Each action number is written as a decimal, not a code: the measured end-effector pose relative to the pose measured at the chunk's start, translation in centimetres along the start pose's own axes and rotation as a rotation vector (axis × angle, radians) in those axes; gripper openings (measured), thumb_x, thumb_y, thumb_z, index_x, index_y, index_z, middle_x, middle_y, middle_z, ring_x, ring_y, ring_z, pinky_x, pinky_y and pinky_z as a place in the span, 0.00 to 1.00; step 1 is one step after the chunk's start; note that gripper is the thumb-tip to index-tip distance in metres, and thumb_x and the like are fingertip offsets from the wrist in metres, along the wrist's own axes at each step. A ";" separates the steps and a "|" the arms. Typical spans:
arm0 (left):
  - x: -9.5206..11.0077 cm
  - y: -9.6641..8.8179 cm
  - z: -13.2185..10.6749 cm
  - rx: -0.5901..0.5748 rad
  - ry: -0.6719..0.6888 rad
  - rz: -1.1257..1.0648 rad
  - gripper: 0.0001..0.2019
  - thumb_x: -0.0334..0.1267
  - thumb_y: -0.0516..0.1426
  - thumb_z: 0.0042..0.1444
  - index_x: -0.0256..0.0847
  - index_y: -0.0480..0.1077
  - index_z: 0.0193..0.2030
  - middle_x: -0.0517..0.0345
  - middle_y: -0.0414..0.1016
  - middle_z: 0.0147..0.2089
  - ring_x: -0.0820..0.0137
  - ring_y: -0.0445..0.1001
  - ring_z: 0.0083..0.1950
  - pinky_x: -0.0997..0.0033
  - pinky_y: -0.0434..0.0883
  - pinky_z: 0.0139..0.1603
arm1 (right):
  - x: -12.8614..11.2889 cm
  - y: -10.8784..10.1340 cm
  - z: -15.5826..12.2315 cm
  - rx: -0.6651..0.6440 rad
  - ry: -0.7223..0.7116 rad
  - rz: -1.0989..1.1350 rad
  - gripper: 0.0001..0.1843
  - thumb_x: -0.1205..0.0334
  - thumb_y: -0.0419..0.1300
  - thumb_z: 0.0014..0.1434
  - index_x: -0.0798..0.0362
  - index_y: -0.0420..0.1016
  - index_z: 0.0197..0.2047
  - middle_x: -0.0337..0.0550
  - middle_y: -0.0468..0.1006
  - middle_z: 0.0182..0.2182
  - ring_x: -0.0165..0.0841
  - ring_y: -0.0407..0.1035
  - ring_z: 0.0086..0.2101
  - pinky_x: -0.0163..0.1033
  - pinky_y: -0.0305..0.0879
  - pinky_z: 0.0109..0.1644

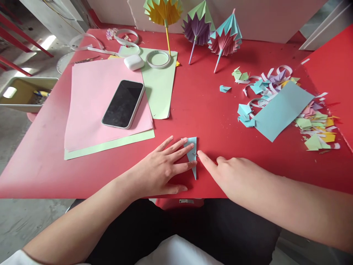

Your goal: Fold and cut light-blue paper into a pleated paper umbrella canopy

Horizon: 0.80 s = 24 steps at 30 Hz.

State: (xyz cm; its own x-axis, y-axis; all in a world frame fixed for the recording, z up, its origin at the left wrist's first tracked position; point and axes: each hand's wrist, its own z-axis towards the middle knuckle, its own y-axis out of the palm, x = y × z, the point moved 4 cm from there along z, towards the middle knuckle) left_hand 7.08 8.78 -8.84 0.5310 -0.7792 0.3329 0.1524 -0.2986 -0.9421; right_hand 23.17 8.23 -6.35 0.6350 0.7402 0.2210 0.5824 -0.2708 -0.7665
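A small folded piece of light blue paper (pixel 192 146) lies on the red table (pixel 198 106) near its front edge. My left hand (pixel 162 169) rests flat on the paper's left side, fingers spread and pressing it down. The index finger of my right hand (pixel 228 171) points at the paper's right edge and touches it, while the other fingers are curled in. Neither hand grips anything.
A black phone (pixel 123 104) lies on pink paper sheets (pixel 91 106) over green ones. Behind are an earbud case (pixel 134 62), a tape ring (pixel 158 59) and three paper umbrellas (pixel 198 25). A blue sheet (pixel 281 110) and paper scraps (pixel 314 125) lie at right. A tray (pixel 24 94) sits off the table's left.
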 end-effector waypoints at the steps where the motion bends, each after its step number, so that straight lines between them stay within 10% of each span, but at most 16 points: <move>1: 0.0 0.1 0.0 0.000 0.014 -0.009 0.28 0.54 0.52 0.56 0.46 0.59 0.61 0.46 0.44 0.69 0.53 0.42 0.69 0.47 0.41 0.66 | 0.0 -0.1 0.0 -0.017 0.002 0.009 0.49 0.74 0.58 0.43 0.60 0.42 0.66 0.46 0.74 0.27 0.31 0.68 0.20 0.31 0.52 0.19; 24: -0.7 0.6 0.2 0.058 0.064 0.010 0.27 0.55 0.48 0.58 0.45 0.61 0.60 0.41 0.48 0.67 0.55 0.46 0.68 0.48 0.48 0.65 | 0.3 -0.1 -0.4 0.018 0.018 0.101 0.37 0.71 0.52 0.54 0.59 0.44 0.65 0.44 0.73 0.25 0.31 0.69 0.22 0.32 0.55 0.25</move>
State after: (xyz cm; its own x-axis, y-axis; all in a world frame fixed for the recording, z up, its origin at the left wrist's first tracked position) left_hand 6.99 9.27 -9.64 0.4788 -0.8159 0.3240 0.1967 -0.2599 -0.9454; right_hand 23.52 8.18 -5.96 0.6993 0.6984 0.1524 0.5057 -0.3327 -0.7960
